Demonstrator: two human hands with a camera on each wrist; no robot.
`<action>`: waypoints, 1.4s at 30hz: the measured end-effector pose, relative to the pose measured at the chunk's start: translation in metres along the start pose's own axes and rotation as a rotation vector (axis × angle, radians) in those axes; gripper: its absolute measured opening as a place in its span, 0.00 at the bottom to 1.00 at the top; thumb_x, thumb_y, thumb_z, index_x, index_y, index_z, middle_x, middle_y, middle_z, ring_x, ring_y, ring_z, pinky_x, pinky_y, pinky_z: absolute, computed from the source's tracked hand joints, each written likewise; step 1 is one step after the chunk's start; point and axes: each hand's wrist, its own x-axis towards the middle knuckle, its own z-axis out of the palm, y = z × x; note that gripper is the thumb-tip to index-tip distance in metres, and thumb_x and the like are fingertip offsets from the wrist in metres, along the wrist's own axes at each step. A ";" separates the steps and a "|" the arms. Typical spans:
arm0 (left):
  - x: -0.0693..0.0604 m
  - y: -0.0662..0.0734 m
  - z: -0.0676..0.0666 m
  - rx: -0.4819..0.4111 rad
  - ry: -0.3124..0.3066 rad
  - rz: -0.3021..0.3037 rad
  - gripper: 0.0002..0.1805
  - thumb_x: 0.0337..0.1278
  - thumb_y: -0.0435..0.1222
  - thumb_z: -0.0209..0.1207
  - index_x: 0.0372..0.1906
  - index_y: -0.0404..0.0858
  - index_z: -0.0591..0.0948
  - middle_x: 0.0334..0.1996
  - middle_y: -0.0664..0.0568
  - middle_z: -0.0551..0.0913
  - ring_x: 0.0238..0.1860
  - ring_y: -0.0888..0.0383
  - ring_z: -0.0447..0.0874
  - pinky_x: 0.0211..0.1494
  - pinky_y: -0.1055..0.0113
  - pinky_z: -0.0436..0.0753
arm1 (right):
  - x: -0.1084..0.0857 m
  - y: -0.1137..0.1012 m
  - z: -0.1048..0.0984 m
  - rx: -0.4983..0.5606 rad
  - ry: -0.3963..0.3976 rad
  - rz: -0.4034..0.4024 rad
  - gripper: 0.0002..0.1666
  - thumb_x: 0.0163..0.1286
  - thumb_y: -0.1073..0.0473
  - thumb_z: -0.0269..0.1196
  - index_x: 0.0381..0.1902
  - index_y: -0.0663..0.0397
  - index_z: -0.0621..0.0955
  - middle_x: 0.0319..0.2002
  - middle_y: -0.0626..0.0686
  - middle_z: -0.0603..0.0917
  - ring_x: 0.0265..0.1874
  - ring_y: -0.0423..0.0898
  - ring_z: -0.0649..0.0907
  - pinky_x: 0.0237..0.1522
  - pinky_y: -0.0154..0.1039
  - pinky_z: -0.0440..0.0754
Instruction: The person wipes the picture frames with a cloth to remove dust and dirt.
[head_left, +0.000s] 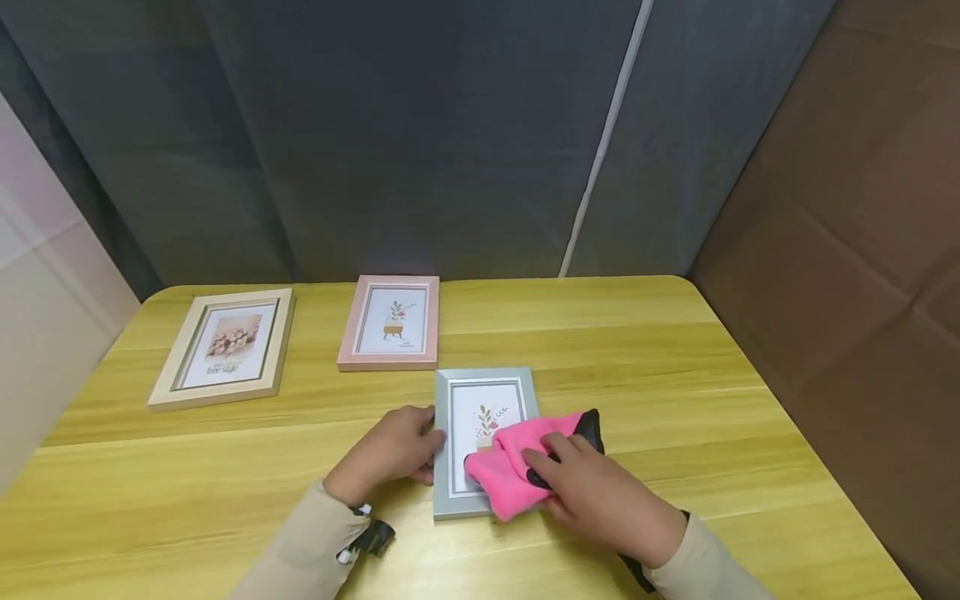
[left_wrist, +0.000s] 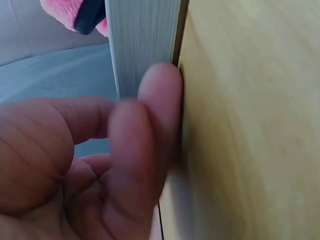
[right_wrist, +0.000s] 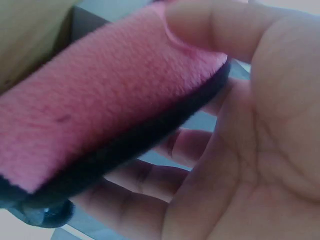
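The black-edged cloth (head_left: 506, 468) is pink, the nearest frame (head_left: 468, 423) blue-grey, the table (head_left: 645, 358) wood-grained yellow.

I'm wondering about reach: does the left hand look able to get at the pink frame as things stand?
Probably yes: only bare tabletop shows between the left hand and the pink frame, though that hand would likely have to leave the grey frame.

Tabletop (head_left: 645, 342) free beyond cloth (head_left: 497, 479); pink frame (head_left: 393, 321), cream frame (head_left: 228, 346) obstruct far left.

2 forearms (head_left: 306, 542) (both sleeved) angled inward, left grip (head_left: 393, 448) and right grip (head_left: 600, 492) both curled
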 end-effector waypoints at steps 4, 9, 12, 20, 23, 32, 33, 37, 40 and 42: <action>-0.002 0.000 -0.003 0.092 0.006 0.015 0.25 0.70 0.35 0.55 0.66 0.26 0.71 0.15 0.48 0.77 0.16 0.56 0.77 0.31 0.65 0.77 | 0.012 0.005 0.001 -0.001 0.009 0.027 0.29 0.64 0.59 0.69 0.63 0.52 0.78 0.55 0.59 0.77 0.49 0.55 0.77 0.50 0.49 0.82; -0.004 0.002 -0.004 0.119 -0.003 0.037 0.25 0.71 0.36 0.55 0.67 0.27 0.71 0.12 0.49 0.76 0.15 0.56 0.75 0.35 0.64 0.76 | 0.051 0.025 -0.001 0.053 -0.024 0.156 0.30 0.68 0.58 0.67 0.67 0.49 0.76 0.61 0.59 0.75 0.55 0.57 0.76 0.57 0.50 0.78; -0.004 0.002 -0.003 0.119 -0.001 0.034 0.26 0.71 0.36 0.55 0.68 0.27 0.71 0.13 0.49 0.77 0.15 0.56 0.75 0.34 0.64 0.77 | 0.077 0.039 -0.002 0.079 -0.015 0.221 0.31 0.70 0.58 0.65 0.69 0.48 0.74 0.64 0.58 0.73 0.60 0.58 0.74 0.62 0.51 0.74; -0.002 0.000 -0.002 0.086 0.002 0.029 0.26 0.71 0.35 0.55 0.68 0.26 0.70 0.16 0.49 0.78 0.17 0.56 0.77 0.27 0.65 0.76 | 0.089 0.048 -0.003 0.102 -0.006 0.256 0.30 0.70 0.58 0.64 0.69 0.49 0.74 0.67 0.58 0.74 0.64 0.59 0.74 0.66 0.52 0.69; -0.001 0.000 -0.002 0.080 0.007 0.026 0.26 0.71 0.35 0.55 0.68 0.26 0.70 0.17 0.49 0.78 0.17 0.56 0.78 0.26 0.64 0.76 | 0.073 0.040 -0.006 0.093 -0.023 0.217 0.30 0.69 0.57 0.66 0.68 0.50 0.76 0.65 0.57 0.76 0.63 0.57 0.76 0.65 0.51 0.71; -0.002 0.001 -0.001 0.072 0.000 0.031 0.26 0.71 0.35 0.55 0.67 0.25 0.70 0.16 0.48 0.78 0.17 0.56 0.77 0.27 0.65 0.76 | 0.010 0.013 -0.017 0.076 -0.088 0.001 0.26 0.66 0.58 0.67 0.62 0.54 0.81 0.58 0.55 0.82 0.58 0.53 0.80 0.60 0.50 0.76; -0.002 0.001 -0.001 0.073 0.000 0.033 0.25 0.71 0.35 0.55 0.67 0.25 0.70 0.15 0.48 0.78 0.16 0.56 0.77 0.27 0.65 0.75 | 0.005 0.011 -0.016 0.070 -0.083 -0.009 0.26 0.66 0.58 0.67 0.62 0.54 0.81 0.57 0.55 0.83 0.58 0.53 0.80 0.59 0.49 0.76; -0.002 -0.001 0.000 0.080 0.005 0.042 0.24 0.71 0.35 0.55 0.66 0.26 0.71 0.16 0.48 0.78 0.16 0.56 0.77 0.25 0.65 0.75 | 0.001 0.005 -0.012 0.034 -0.035 -0.025 0.25 0.64 0.60 0.68 0.60 0.54 0.82 0.55 0.55 0.83 0.55 0.53 0.81 0.57 0.49 0.78; -0.001 -0.003 -0.001 0.082 0.009 0.052 0.22 0.71 0.35 0.55 0.63 0.28 0.74 0.16 0.49 0.77 0.17 0.56 0.77 0.25 0.65 0.75 | 0.011 0.007 -0.008 0.024 -0.021 0.014 0.26 0.63 0.61 0.68 0.60 0.52 0.81 0.56 0.55 0.82 0.55 0.53 0.80 0.57 0.50 0.78; 0.000 -0.004 -0.001 0.078 0.005 0.058 0.20 0.71 0.34 0.55 0.62 0.29 0.75 0.16 0.49 0.78 0.17 0.57 0.77 0.24 0.65 0.75 | 0.023 0.011 -0.006 0.029 -0.028 0.057 0.26 0.64 0.60 0.68 0.61 0.51 0.81 0.58 0.55 0.81 0.56 0.54 0.80 0.57 0.51 0.78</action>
